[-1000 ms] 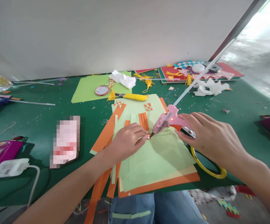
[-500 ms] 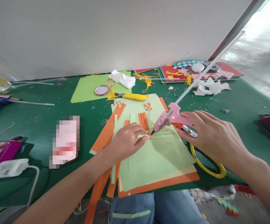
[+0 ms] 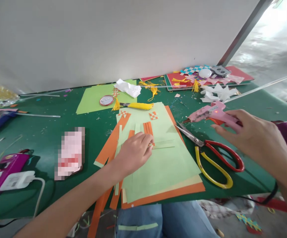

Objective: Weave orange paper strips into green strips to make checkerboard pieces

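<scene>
My left hand (image 3: 136,151) is closed over the stacked light green sheets (image 3: 163,168), its fingertips pinched on thin green paper strips (image 3: 164,144) with a bit of orange. To the right, my right hand (image 3: 254,135) grips the handle of a pink hot glue gun (image 3: 211,113), held above the table with its nozzle pointing left. A clear glue stick (image 3: 257,88) juts from the gun's back. Below the gun lie scissors (image 3: 200,142) with one red and one yellow handle. Orange strips (image 3: 148,128) stand out just beyond my left fingertips, and a woven orange-and-white square (image 3: 153,115) rests farther up the sheet.
A phone (image 3: 70,153) and a purple power strip (image 3: 8,172) with a white plug lie left. Farther back are a yellow-handled cutter (image 3: 140,106), a round tin (image 3: 106,100), crumpled tissue (image 3: 127,88) and yellow tassels (image 3: 154,91). A grey wall (image 3: 96,39) borders the table.
My right hand has carried the glue gun right, away from the strips, uncovering the scissors. My left fingers have curled in tighter over the strips.
</scene>
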A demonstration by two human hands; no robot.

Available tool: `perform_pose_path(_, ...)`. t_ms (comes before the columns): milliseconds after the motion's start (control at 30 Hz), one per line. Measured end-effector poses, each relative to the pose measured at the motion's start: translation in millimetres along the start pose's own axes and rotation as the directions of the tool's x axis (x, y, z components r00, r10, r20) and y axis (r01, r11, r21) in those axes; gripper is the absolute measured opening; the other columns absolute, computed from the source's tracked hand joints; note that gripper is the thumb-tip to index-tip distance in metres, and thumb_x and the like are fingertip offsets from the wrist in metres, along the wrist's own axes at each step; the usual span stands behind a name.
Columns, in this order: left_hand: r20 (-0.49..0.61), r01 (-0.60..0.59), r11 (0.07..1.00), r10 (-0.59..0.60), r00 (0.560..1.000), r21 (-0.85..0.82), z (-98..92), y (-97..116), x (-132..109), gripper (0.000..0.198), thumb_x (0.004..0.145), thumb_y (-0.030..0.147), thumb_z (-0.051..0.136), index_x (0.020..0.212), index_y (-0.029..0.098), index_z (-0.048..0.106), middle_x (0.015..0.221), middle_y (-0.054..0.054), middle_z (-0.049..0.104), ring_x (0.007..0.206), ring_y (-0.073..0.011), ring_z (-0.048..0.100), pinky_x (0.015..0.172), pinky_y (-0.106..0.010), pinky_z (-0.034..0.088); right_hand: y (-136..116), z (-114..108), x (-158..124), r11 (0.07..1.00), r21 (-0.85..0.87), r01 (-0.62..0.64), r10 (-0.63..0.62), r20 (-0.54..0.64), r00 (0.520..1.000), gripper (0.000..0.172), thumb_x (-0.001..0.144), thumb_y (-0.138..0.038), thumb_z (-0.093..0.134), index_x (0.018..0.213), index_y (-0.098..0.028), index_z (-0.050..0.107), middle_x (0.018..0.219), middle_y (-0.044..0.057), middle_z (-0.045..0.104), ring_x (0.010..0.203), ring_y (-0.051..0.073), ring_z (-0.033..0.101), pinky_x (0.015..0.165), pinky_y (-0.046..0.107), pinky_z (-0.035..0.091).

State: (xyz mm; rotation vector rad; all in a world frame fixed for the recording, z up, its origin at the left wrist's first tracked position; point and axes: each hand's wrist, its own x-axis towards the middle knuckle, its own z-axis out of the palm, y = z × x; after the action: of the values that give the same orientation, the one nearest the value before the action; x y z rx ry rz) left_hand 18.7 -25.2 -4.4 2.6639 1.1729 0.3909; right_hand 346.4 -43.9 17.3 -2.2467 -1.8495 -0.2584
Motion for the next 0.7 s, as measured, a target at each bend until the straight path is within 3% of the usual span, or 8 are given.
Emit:
perform_pose_path(333,-0.003,-0.030,0.969,0.032,0.999,0.244,2.4,12.8,5.9,0.004,0.090,0.015,0.046,0.091,0.019,0.048,0.086,-0.003,0.061,0.085,-0.0192,0.059,0.073,-0.032,0.048,12.8,1.7,-9.4,0.998,0.057,-0.027,0.027,-0.014,1.000,0.047,0.073,-0.064,0.054,0.104,-0.029,0.054,0.082,0.003,0.069,0.063,0.026,0.060,0.054,0.031,0.038)
perform_pose_path(567,0.008,0.019,0.939,-0.024,1.000,0.345,3.3,26.2,10.3,0.006,0.089,0.022,0.052,0.091,0.018,0.048,0.084,-0.003,0.061,0.081,-0.0196,0.060,0.067,-0.032,0.048,14.6,6.3,-11.1,0.999,0.043,-0.012,0.014,-0.037,0.999,0.044,0.074,-0.064,0.054,0.103,-0.030,0.053,0.081,0.002,0.069,0.063,0.026,0.061,0.051,0.030,0.037)
perform_pose_path(700,-0.015,0.018,0.930,-0.014,1.000,0.366,6.4,27.6,9.3,0.007,0.095,0.021,0.042,0.094,0.018,0.049,0.085,-0.004,0.063,0.082,-0.0200,0.061,0.069,-0.032,0.048,15.7,4.4,-12.1,0.998,0.043,-0.037,0.038,-0.030,0.999,0.046,0.072,-0.065,0.055,0.103,-0.030,0.054,0.081,0.002,0.070,0.063,0.027,0.062,0.052,0.031,0.038)
